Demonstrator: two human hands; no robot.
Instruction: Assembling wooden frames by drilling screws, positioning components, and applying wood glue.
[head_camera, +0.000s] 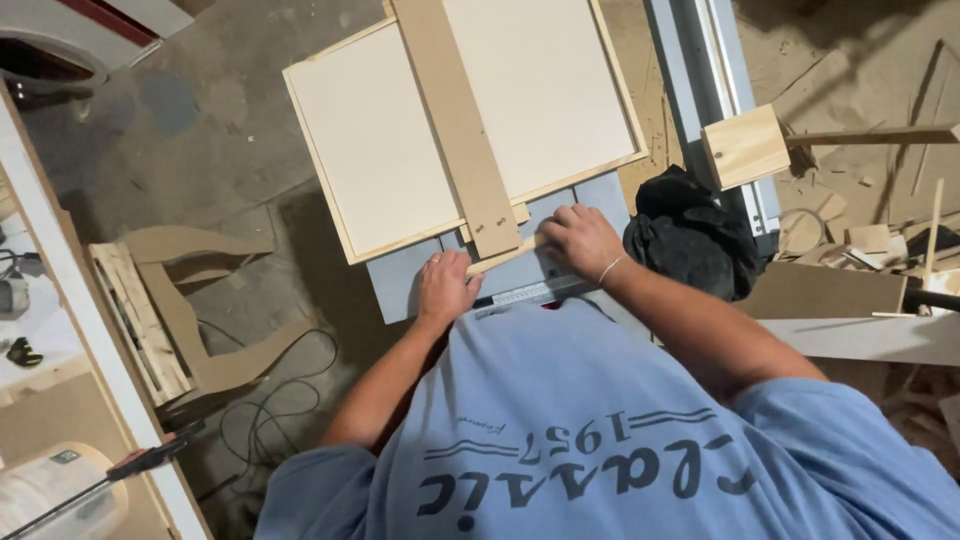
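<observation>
A large white panel with a pale wood frame (380, 150) lies on a grey table saw top (400, 285). A long brown board (455, 120) runs across the panel toward me. My left hand (443, 288) and my right hand (580, 240) both press on a thin pale wood strip (505, 257) at the panel's near edge. A ring shows on my left hand and a thin bracelet on my right wrist. A metal ruler scale (525, 294) sits just below the strip. My blue shirt hides the front of the saw.
A grey metal rail (700, 80) runs up the right side with a pale wood block (745, 147) on it. A black cloth (690, 230) lies beside my right arm. Wood offcuts and sawdust (860, 240) cover the right. Curved cut-outs (180, 300) and cables lie on the floor at left.
</observation>
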